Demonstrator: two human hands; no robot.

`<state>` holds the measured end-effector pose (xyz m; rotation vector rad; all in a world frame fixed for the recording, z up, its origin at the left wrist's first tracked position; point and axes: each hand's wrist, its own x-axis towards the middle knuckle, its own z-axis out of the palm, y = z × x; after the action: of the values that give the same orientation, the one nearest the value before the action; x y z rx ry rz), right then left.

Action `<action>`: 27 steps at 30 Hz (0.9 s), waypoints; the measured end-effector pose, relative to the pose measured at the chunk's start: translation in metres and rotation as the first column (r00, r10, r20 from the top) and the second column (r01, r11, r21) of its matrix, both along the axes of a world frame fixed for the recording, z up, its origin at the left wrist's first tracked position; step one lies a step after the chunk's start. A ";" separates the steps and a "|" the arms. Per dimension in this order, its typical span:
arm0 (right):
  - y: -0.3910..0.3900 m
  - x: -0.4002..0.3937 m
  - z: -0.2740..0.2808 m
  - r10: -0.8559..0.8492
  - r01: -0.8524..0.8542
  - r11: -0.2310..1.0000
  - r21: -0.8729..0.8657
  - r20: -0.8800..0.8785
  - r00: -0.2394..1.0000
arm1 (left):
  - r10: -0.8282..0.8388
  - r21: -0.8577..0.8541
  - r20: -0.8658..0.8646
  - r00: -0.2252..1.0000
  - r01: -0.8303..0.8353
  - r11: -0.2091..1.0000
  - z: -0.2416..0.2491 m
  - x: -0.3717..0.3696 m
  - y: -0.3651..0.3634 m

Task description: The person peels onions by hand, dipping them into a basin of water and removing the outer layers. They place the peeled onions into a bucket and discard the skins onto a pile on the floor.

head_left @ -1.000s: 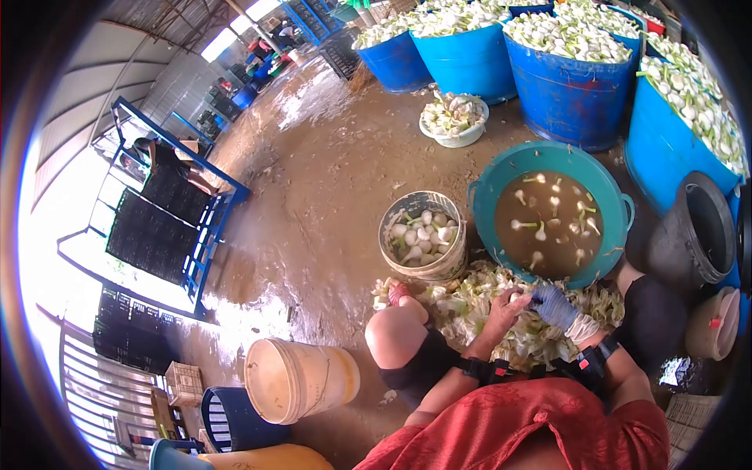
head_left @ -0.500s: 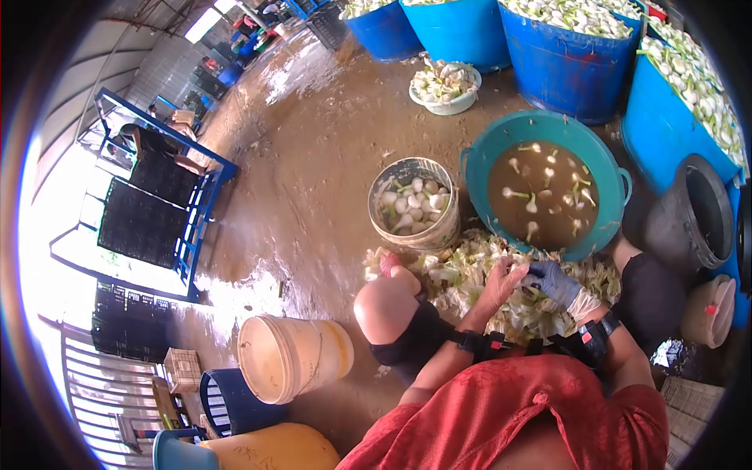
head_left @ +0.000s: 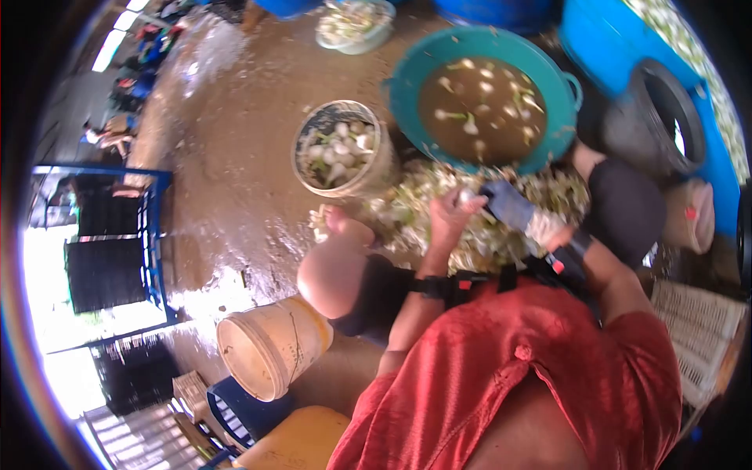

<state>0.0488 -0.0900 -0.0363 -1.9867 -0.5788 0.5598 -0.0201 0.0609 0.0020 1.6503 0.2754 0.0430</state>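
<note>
My left hand, bare, is closed around a pale garlic bulb. Close beside it, my right hand wears a blue-grey glove with curled fingers; whatever they grip is hidden. Both hands are above a heap of garlic peels and leaves between my knees. Beyond them stands a green tub of brown water, with several stemmed garlic bulbs floating in it. To its left, a whitish bucket contains many white bulbs.
A dark grey bucket leans at the right, near a pale bucket. Blue vats stand behind. A cream bucket lies tipped at lower left. A basin of peels sits on the wet floor.
The whole view has shifted, so the tub and buckets appear farther left and higher. My hands stay close together over the peels, and the bulb in my left hand now shows more plainly.
</note>
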 end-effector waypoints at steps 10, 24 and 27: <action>-0.009 0.008 0.024 0.292 -0.329 0.944 -0.041 0.571 0.767 | 0.026 -0.647 -0.212 0.977 -0.161 0.745 -0.023 0.001 -0.003; -0.033 0.039 0.002 0.459 -0.466 0.716 -0.520 -0.153 0.875 | -0.002 -0.934 -0.245 0.970 -0.235 0.268 -0.035 0.009 0.017; -0.016 0.035 0.002 0.528 -0.395 0.514 -0.761 -0.082 0.846 | 0.270 -0.944 -0.255 0.929 -0.300 0.141 -0.034 0.019 0.040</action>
<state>0.0837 -0.1056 -0.0347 -2.7032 -1.1495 1.1306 -0.0011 0.1014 -0.0321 0.2226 0.5073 0.1121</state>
